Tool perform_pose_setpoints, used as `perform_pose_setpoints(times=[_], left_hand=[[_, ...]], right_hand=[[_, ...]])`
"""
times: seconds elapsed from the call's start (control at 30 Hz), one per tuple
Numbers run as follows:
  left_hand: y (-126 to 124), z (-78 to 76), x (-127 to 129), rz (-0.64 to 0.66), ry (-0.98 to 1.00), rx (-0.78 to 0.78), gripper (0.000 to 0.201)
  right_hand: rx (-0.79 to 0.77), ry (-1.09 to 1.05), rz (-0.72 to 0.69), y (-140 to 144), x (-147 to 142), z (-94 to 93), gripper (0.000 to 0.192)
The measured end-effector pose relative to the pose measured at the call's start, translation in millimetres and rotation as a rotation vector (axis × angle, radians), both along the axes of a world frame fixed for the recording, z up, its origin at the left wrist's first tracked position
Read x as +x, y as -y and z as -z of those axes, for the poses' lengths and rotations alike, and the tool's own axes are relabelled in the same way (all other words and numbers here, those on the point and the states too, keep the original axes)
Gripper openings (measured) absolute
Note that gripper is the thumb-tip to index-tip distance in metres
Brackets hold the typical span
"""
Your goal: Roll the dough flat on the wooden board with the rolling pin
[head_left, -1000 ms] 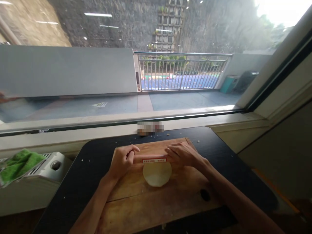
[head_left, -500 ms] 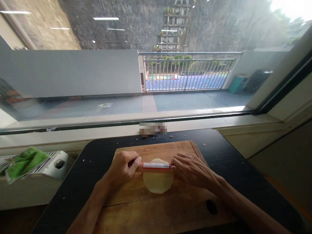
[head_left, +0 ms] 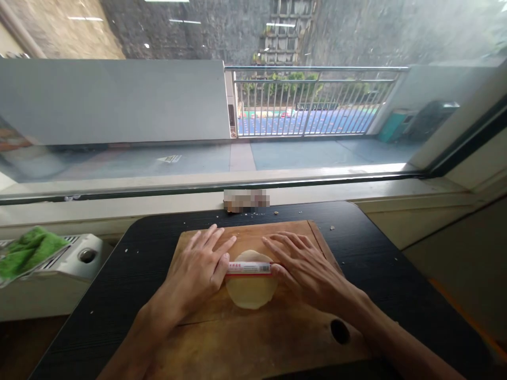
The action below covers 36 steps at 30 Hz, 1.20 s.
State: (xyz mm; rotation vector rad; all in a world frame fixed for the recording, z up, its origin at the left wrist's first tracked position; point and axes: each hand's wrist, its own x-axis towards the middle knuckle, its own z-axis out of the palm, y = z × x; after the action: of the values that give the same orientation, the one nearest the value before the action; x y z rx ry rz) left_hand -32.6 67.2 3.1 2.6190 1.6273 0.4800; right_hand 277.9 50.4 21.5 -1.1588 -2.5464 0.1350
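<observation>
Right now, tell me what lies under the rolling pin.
A flattened round of dough lies under the rolling pin, showing on both sides of it, on a wooden cutting board. The strip directly beneath is covered.

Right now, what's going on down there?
A person has the left hand and right hand, fingers spread, over the two ends of a labelled rolling pin. It lies across a flat, pale round of dough, which shows both beyond it and on the near side. The dough is on a wooden board on a black table.
</observation>
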Motion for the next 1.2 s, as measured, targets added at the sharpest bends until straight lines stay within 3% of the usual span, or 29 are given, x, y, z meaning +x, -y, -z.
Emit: perform_pose_setpoints(times=[0.2, 0.37, 0.7, 0.87, 0.93, 1.1, 1.2], left_hand=[[-7, 3.4, 24, 0.09, 0.006, -0.084, 0.053], [-31, 0.9, 41, 0.106, -0.036, -0.204, 0.058], [-25, -24.0, 24, 0.293, -0.037, -0.333, 0.073], [-15, -19.3, 16, 0.37, -0.05, -0.333, 0.108], [-11, -17.0, 17, 0.369, -0.054, -0.314, 0.11], [-11, -17.3, 23, 0.311, -0.062, -0.23, 0.097], [-14, -18.5, 26, 0.3, -0.04, -0.198, 0.071]], right_hand=[[-0.014, 0.019, -0.02, -18, -24, 9.4, 0.055], [-0.118, 0.072, 0.11, -41, -38, 10.7, 0.062], [-0.167, 0.033, 0.006, -18, -36, -9.3, 0.086], [-0.222, 0.042, -0.107, -9, -31, -12.2, 0.11], [-0.23, 0.04, -0.119, -8, -31, -12.0, 0.105], [-0.149, 0.032, -0.013, -14, -35, -6.5, 0.069], [-0.124, 0.039, 0.105, -19, -38, -2.5, 0.067]])
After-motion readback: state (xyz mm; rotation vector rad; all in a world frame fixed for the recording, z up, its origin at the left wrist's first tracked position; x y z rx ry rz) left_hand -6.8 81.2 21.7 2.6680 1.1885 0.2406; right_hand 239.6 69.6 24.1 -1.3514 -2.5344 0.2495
